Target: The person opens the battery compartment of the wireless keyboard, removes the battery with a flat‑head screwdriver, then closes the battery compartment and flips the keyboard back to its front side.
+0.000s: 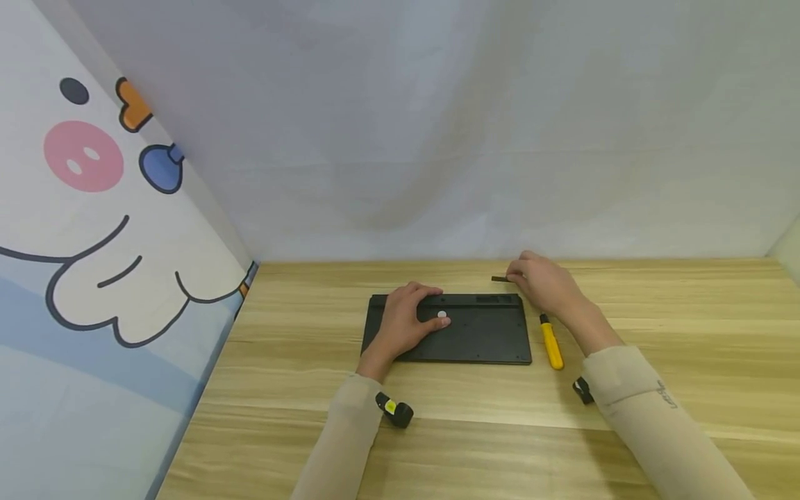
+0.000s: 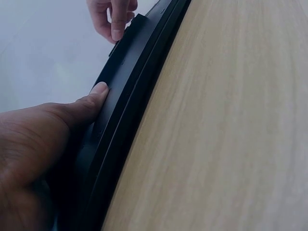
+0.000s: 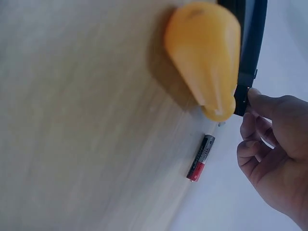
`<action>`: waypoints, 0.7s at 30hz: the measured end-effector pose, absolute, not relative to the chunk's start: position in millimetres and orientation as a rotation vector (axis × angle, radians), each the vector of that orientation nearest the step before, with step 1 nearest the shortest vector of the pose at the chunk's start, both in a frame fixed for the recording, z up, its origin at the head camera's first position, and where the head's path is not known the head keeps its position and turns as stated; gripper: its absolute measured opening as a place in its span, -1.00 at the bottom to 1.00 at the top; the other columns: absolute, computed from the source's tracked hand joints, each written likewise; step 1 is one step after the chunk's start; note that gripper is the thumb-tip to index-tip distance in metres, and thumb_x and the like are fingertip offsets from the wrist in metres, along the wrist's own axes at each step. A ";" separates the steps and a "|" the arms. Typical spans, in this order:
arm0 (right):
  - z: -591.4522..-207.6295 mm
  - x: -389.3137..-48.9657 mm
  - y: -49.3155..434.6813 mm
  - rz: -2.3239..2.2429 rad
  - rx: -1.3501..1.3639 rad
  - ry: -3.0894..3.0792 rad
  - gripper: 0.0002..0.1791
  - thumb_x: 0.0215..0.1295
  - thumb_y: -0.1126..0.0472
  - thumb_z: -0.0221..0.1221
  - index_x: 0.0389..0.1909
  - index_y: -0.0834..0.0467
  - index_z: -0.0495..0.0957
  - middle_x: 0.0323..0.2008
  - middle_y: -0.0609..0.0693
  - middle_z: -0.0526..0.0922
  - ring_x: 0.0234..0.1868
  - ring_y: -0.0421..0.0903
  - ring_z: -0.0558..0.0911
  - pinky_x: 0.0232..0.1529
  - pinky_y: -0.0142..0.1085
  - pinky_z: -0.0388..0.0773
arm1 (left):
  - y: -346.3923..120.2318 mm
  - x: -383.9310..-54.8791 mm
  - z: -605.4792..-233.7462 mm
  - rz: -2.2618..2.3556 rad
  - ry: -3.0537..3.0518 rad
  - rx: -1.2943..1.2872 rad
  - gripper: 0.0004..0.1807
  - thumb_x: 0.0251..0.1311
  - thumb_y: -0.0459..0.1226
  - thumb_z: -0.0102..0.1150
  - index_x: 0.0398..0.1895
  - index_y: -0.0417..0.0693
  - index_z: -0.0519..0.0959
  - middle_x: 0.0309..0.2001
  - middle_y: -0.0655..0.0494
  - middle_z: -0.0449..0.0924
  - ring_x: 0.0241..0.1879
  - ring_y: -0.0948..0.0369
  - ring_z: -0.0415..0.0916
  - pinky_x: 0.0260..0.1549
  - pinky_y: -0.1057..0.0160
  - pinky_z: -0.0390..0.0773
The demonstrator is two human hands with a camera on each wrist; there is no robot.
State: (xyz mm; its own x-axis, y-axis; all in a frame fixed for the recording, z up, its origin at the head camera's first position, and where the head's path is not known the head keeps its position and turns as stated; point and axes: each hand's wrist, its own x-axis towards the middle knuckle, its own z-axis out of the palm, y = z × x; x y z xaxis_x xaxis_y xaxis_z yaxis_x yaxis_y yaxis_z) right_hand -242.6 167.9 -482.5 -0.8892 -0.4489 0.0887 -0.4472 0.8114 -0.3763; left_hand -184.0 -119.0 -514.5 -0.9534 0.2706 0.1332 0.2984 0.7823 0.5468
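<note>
A dark keyboard (image 1: 475, 340) lies underside up on the table, with a recessed slot (image 1: 494, 299) near its far right corner. My left hand (image 1: 403, 323) rests on its left half, thumb extended across the back beside a small white round spot (image 1: 442, 314). Beyond the far right corner, my right hand (image 1: 546, 285) pinches a small flat black piece (image 1: 499, 279), probably a cover, between thumb and fingers. In the right wrist view, that hand is above a red and black battery (image 3: 200, 158) lying on the table. The head view does not show the battery.
A yellow-handled screwdriver (image 1: 552, 345) lies just right of the keyboard, its dark end pointing away. The wood-grain table (image 1: 294, 389) meets a pale cloth wall (image 1: 500, 173) at the back. A printed cartoon sheet (image 1: 94, 278) hangs on the left.
</note>
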 end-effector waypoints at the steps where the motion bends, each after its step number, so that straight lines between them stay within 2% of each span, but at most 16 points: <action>1: -481.7 -241.8 167.9 -0.626 -0.737 2.988 -0.78 0.52 0.24 0.13 -0.03 0.23 0.70 -0.11 0.14 0.66 -0.22 0.00 0.63 -0.15 -0.06 0.65 | -119.0 -184.1 -514.6 -0.910 -2.920 -0.466 -0.40 0.20 0.00 0.44 0.30 0.12 0.57 0.18 0.04 0.60 0.28 -0.03 0.48 0.45 -0.16 0.29; 21: -471.7 -225.8 167.3 -0.660 -0.757 3.018 -0.76 0.54 0.19 0.12 -0.05 0.21 0.71 -0.15 0.07 0.66 -0.26 -0.05 0.61 -0.24 -0.13 0.63 | -118.6 -183.6 -513.4 -0.912 -2.928 -0.464 -0.40 0.21 0.00 0.43 0.31 0.12 0.56 0.18 0.03 0.59 0.29 -0.02 0.47 0.46 -0.16 0.28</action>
